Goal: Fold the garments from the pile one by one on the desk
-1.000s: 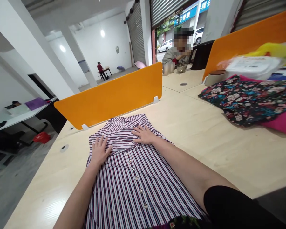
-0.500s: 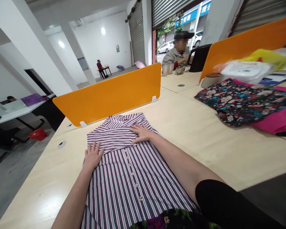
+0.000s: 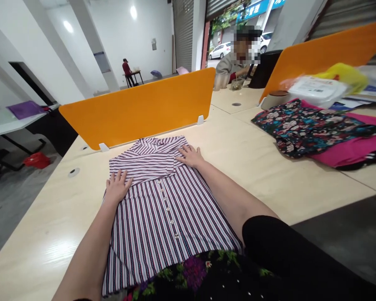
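Observation:
A striped shirt [image 3: 147,221] with a row of buttons down its front lies flat on the table. Its sleeves are folded across the chest, and the collar is at the far end. My left hand [image 3: 117,187] rests flat on the left edge of the shirt by the folded sleeve, fingers spread. On the right side, my right hand [image 3: 190,156] lies with fingers apart over the sleeve end near the shoulder. Neither hand grips the cloth. The shirt's near hem hangs close to my own dark floral clothing.
An orange divider [image 3: 138,110] stands just beyond the collar. To the right lie a floral garment [image 3: 316,129] and pink cloth [image 3: 341,146], with a tape roll [image 3: 275,100] and a white package [image 3: 318,90] behind. A person [image 3: 235,62] sits across the table; another stands far off.
My right hand has slid outward to the right along the folded sleeve, uncovering its end. My left hand stays at the left edge. The view has tilted slightly downward.

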`<control>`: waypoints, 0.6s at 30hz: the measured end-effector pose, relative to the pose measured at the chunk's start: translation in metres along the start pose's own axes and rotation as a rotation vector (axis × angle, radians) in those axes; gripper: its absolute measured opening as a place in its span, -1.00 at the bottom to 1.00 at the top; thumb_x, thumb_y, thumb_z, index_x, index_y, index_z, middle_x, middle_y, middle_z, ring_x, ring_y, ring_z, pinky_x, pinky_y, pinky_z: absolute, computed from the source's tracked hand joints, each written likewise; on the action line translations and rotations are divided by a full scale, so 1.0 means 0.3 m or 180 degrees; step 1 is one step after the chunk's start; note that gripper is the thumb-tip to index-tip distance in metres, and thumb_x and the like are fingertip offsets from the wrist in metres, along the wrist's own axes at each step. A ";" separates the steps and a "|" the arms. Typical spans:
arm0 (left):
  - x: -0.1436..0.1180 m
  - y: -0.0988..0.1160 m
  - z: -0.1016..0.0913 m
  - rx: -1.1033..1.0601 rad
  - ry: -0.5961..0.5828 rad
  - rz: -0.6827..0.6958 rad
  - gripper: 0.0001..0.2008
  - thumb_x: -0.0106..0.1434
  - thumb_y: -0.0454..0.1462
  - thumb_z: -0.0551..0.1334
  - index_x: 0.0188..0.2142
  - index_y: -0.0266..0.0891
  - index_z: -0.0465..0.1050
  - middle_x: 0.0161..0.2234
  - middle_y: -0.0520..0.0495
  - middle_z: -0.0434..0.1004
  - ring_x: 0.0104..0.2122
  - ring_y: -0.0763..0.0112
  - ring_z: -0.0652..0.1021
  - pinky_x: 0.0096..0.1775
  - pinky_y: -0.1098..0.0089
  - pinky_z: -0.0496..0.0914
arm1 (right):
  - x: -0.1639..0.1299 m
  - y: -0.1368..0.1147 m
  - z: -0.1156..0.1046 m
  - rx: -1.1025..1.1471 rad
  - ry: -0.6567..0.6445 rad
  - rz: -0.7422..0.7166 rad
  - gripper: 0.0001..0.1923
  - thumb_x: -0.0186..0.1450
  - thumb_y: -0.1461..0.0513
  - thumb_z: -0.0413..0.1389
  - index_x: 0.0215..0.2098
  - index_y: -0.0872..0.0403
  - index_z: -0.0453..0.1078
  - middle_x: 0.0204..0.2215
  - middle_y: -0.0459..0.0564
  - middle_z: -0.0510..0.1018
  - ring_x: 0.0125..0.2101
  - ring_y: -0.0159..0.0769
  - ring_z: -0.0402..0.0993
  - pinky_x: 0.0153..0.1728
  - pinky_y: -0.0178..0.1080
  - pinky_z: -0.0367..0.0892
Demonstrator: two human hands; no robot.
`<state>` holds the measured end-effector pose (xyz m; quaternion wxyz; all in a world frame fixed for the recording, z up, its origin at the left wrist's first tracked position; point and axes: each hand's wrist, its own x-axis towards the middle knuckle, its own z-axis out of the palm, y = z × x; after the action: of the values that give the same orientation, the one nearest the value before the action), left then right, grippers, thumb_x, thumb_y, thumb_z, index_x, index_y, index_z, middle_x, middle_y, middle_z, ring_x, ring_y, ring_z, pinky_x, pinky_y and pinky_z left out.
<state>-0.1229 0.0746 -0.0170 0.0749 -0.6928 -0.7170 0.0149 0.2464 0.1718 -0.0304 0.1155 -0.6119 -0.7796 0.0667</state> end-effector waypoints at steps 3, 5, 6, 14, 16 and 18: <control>0.000 0.004 -0.007 -0.0054 -0.0008 -0.0030 -0.36 0.34 0.04 -0.17 0.33 -0.13 -0.06 0.36 -0.14 -0.09 0.29 -0.12 0.01 0.19 -0.14 0.02 | -0.007 -0.010 -0.042 0.0030 -0.0190 0.0055 -0.23 0.31 -0.23 -0.30 0.35 -0.08 -0.03 0.36 0.02 -0.08 0.31 0.12 -0.22 0.18 0.36 -0.26; -0.001 0.008 -0.011 -0.0103 -0.0001 -0.0049 -0.35 0.33 0.05 -0.17 0.33 -0.13 -0.05 0.35 -0.13 -0.08 0.29 -0.12 0.01 0.19 -0.14 0.01 | -0.041 -0.026 -0.076 0.0047 -0.0204 0.0087 -0.21 0.30 -0.24 -0.28 0.36 -0.07 -0.06 0.37 0.03 -0.12 0.31 0.14 -0.25 0.17 0.36 -0.26; -0.002 0.011 -0.013 -0.0133 0.0009 -0.0054 -0.35 0.33 0.05 -0.17 0.33 -0.14 -0.05 0.35 -0.13 -0.07 0.29 -0.11 0.01 0.19 -0.13 0.01 | -0.071 -0.037 -0.089 0.0042 -0.0163 0.0016 -0.21 0.29 -0.24 -0.27 0.36 -0.08 -0.07 0.37 0.02 -0.12 0.32 0.15 -0.27 0.17 0.37 -0.27; -0.079 0.050 -0.067 -0.0102 0.0628 -0.0042 -0.37 0.36 0.02 -0.18 0.29 -0.26 0.07 0.32 -0.22 0.01 0.29 0.04 0.06 0.21 -0.11 -0.01 | -0.388 -0.065 -0.030 -0.0176 -0.0190 -0.0948 -0.30 0.32 -0.20 -0.23 0.34 -0.14 0.01 0.35 -0.02 -0.01 0.32 0.08 -0.21 0.21 0.28 -0.30; -0.136 0.058 -0.094 -0.0133 0.0535 0.0053 -0.37 0.36 0.02 -0.17 0.29 -0.24 0.06 0.33 -0.22 -0.01 0.29 0.02 0.05 0.20 -0.11 0.02 | -0.405 -0.058 -0.019 -0.0190 -0.0153 -0.0922 -0.32 0.34 -0.17 -0.24 0.33 -0.13 0.01 0.35 -0.02 -0.01 0.31 0.06 -0.19 0.22 0.26 -0.28; -0.218 0.066 -0.118 -0.0173 0.0423 0.0200 -0.36 0.35 0.04 -0.14 0.31 -0.21 0.00 0.34 -0.19 -0.06 0.30 0.02 0.03 0.20 -0.08 0.04 | -0.402 -0.053 -0.018 -0.0183 -0.0144 -0.0903 -0.32 0.34 -0.17 -0.23 0.33 -0.12 0.02 0.34 -0.02 0.00 0.31 0.07 -0.19 0.22 0.26 -0.29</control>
<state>-0.0970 0.0073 0.0098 0.1031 -0.7162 -0.6885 -0.0483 0.2601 0.0509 -0.0332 0.0887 -0.4970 -0.8622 0.0411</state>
